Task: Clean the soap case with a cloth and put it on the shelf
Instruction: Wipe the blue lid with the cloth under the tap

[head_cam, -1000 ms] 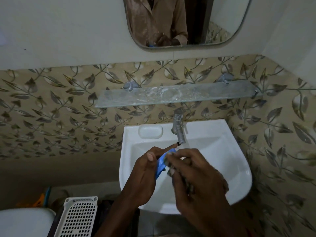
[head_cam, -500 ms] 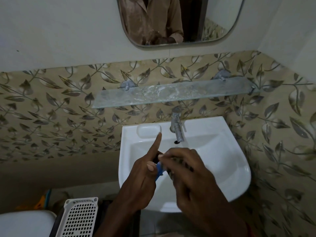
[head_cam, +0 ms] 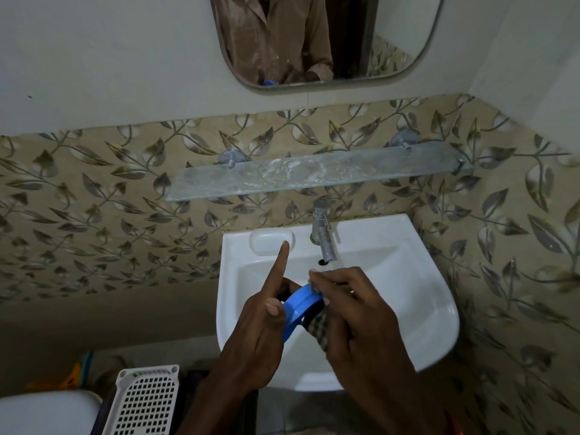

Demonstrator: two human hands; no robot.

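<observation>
A blue plastic soap case (head_cam: 296, 309) is held on edge over the white sink (head_cam: 408, 277). My left hand (head_cam: 260, 334) grips it from the left, thumb on its rim and index finger pointing up. My right hand (head_cam: 361, 321) holds a dark checked cloth (head_cam: 320, 331) pressed against the case's right side and underside. Most of the cloth is hidden under my fingers. The glass shelf (head_cam: 314, 174) is fixed to the leaf-patterned wall above the tap and carries nothing.
A chrome tap (head_cam: 323, 230) stands at the sink's back, with a moulded soap recess (head_cam: 271, 242) to its left. A mirror (head_cam: 323, 39) hangs above the shelf. A white perforated basket (head_cam: 144, 400) and a white lid (head_cam: 47, 412) sit at the lower left.
My left index finger has lifted from the case and now points up. The case has turned so more of its blue rim shows, and the checked cloth is now visible beneath it.
</observation>
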